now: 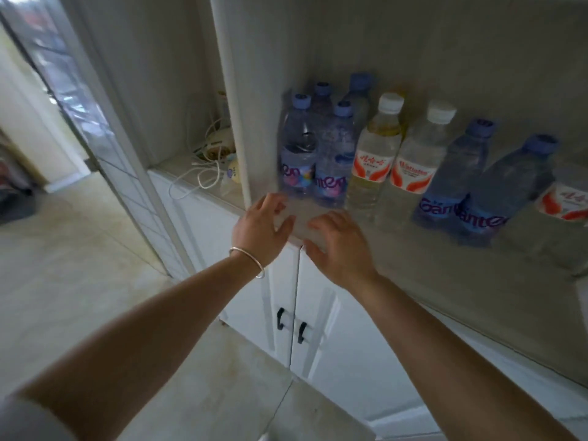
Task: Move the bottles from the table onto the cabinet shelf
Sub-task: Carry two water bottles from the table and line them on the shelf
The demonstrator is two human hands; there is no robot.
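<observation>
The white cabinet (334,329) fills the view beyond both outstretched arms, its two doors with dark handles (291,326) below the hands. The cabinet shelf (445,265) runs from the hands away to the right. On it, just past the fingertips and stretching right of them, stands a row of water bottles (375,160): blue-capped ones (299,148) nearest the left hand, two white-capped ones with orange labels (413,163) beyond the right hand, more blue-capped ones (458,173) further right. Left of the left hand, behind a white post (234,106), lie tangled white cords (203,167). The left hand (262,227), a thin bracelet (249,261) on its wrist, and the right hand (337,241) hover at the shelf's front edge, fingers loosely spread, holding nothing.
</observation>
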